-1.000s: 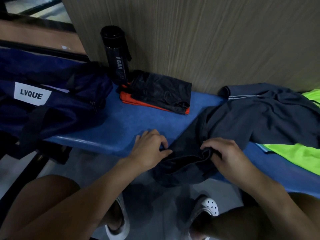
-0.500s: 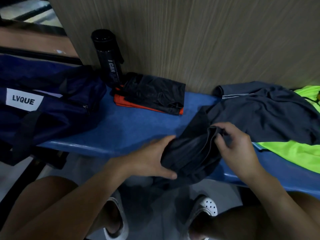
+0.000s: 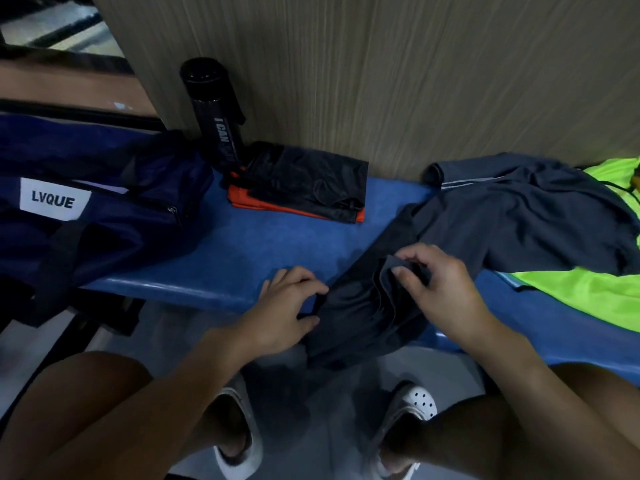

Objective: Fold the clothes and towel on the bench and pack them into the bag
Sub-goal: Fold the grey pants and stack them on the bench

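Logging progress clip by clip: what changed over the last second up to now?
The right hand carried its pinched bunch of the dark grey garment back from the front edge of the bench, gathering more folds. The left hand let go, pressed flat against the cloth, and now pinches the garment's left edge again. The navy bag, black bottle, folded black-and-orange pile and neon green garment stayed put.

A navy fabric duffel bag (image 3: 121, 237) runs off the left edge. A neon yellow-green shirt (image 3: 571, 296) leaves the right edge, partly buried under a dark grey garment (image 3: 519, 220). A folded orange cloth (image 3: 239, 202) peeks from beneath a folded black garment (image 3: 311, 181). My right hand (image 3: 440, 289) hides the fold it pinches.
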A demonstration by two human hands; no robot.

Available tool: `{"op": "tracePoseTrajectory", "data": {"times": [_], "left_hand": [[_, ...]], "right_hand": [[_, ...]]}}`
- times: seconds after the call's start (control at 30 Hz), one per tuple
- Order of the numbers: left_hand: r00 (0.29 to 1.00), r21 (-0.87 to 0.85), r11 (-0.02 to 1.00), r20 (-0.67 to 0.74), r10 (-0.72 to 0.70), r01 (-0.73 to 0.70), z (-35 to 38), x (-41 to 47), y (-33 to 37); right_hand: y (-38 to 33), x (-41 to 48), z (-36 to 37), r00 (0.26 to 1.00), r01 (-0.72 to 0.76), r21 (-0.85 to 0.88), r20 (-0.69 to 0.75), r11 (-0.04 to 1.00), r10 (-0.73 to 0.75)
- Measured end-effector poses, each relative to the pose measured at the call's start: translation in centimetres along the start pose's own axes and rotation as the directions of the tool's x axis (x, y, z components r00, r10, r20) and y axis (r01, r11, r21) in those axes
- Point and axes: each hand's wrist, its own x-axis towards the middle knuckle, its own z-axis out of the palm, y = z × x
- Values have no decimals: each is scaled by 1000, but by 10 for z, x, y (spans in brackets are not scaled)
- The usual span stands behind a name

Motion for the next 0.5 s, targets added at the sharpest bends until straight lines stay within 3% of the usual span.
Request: {"op": "tracePoseTrajectory", "data": {"times": [0.13,0.27,0.5], "left_hand": [[1000,109,994,25,13,-16,-9,-14,-12],[993,198,978,-76,85,-69,5,-19,-21],[964,97,988,-229,136,-116,13,-14,-31]], "right_hand": [[1,-1,1,999,19,-12,35,1000,-19],[0,-6,9,995,58,-49,89,997,-53],[6,-9,18,981,47,-43,188,998,-39]]}}
